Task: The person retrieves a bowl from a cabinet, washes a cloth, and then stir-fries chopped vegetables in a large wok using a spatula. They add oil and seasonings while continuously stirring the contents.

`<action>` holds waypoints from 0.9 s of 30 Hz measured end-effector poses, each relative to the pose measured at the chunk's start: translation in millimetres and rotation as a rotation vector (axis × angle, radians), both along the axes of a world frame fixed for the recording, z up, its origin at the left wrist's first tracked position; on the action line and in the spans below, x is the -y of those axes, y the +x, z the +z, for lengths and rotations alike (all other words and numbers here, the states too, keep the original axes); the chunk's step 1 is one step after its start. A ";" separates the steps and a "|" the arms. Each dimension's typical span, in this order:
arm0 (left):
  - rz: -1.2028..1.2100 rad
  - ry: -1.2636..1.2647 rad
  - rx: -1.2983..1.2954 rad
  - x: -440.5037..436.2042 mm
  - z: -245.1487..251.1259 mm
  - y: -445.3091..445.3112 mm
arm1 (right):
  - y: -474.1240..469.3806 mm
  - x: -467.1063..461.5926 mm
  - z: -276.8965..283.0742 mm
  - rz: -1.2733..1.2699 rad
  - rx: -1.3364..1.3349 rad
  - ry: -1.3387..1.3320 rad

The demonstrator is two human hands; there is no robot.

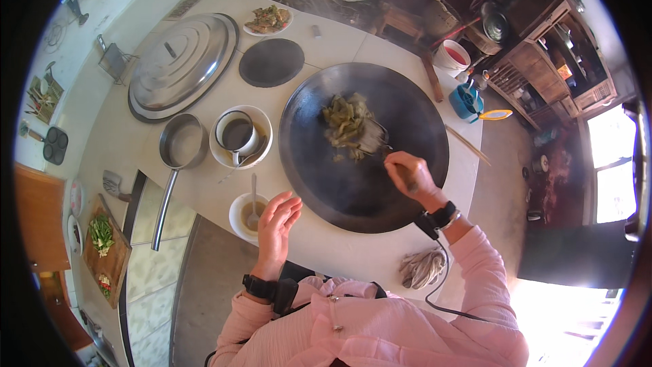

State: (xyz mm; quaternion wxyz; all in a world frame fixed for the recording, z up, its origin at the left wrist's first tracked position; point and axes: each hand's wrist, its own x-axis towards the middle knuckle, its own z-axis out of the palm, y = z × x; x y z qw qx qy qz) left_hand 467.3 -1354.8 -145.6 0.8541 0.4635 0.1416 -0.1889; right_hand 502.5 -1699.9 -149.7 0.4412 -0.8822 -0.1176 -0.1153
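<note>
A large dark wok is set in the pale counter, with a heap of cooked greenish-brown vegetables left of its middle and some haze above. My right hand grips the handle of a metal spatula, whose blade touches the vegetables. My left hand is raised, empty, its fingers a little apart, near the wok's lower left rim. Beside it stands a small white bowl of brownish liquid with a spoon. Above that, a larger white bowl holds an enamel mug of dark liquid and a spoon.
A metal saucepan, a large domed lid, a round black cover and a plate of food are at the left and back. A cloth lies near my right forearm. Chopsticks extend beyond the counter's right edge.
</note>
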 end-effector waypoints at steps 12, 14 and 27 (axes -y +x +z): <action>-0.009 0.021 -0.020 4.5 -6.4 2.0 | -15.8 54.0 -88.3 -0.490 -0.345 0.556; 0.008 0.029 -0.012 1.6 -4.5 -0.6 | 12.6 33.9 -102.1 -0.430 -0.259 0.609; -0.029 0.013 0.018 1.7 -2.3 0.2 | -13.4 57.2 11.5 -0.135 -0.384 0.080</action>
